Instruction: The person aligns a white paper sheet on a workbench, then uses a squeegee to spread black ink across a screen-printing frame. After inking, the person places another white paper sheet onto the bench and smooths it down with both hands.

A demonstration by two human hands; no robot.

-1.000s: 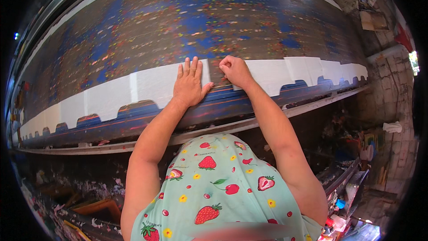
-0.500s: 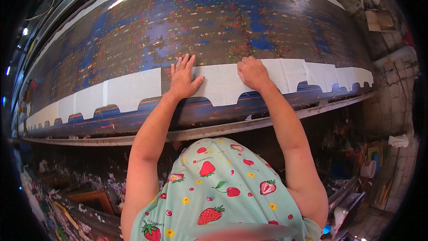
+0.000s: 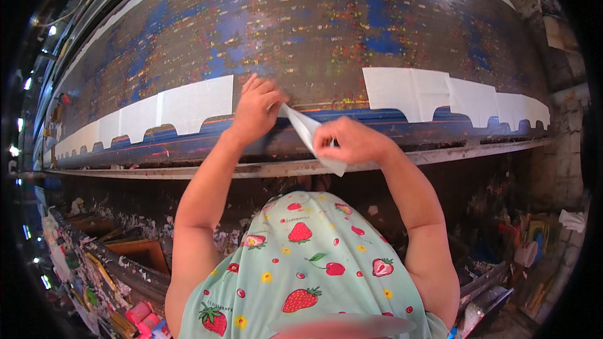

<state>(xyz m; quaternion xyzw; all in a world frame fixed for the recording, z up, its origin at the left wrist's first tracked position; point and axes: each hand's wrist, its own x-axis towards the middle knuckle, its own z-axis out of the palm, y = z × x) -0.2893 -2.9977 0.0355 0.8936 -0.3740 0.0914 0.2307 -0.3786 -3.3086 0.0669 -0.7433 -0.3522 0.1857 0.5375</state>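
A thin white sheet piece (image 3: 304, 129), cloth or paper, is stretched slantwise between my hands, folded and lifted off the long table (image 3: 301, 56) near its front edge. My left hand (image 3: 256, 109) is closed on its upper left end, fingers slightly blurred. At the lower right, my right hand (image 3: 349, 140) grips the piece with curled fingers, and a loose corner hangs below it. Flat along the table's front lie more white pieces with rounded cut-outs: a left row (image 3: 196, 105) beside my left hand and a right row (image 3: 408, 91) beyond my right hand.
The tabletop is dark, with blue patches and coloured specks. A pale rail (image 3: 295, 166) runs along its front. Scraps litter the floor at lower left, near a brown wooden frame (image 3: 139, 255) and pink rolls (image 3: 139, 312). A white cup (image 3: 526, 254) stands at right.
The white piece that lay flat under my hands is now lifted and folded between them. My right hand has come down toward me, and a gap shows between the two rows.
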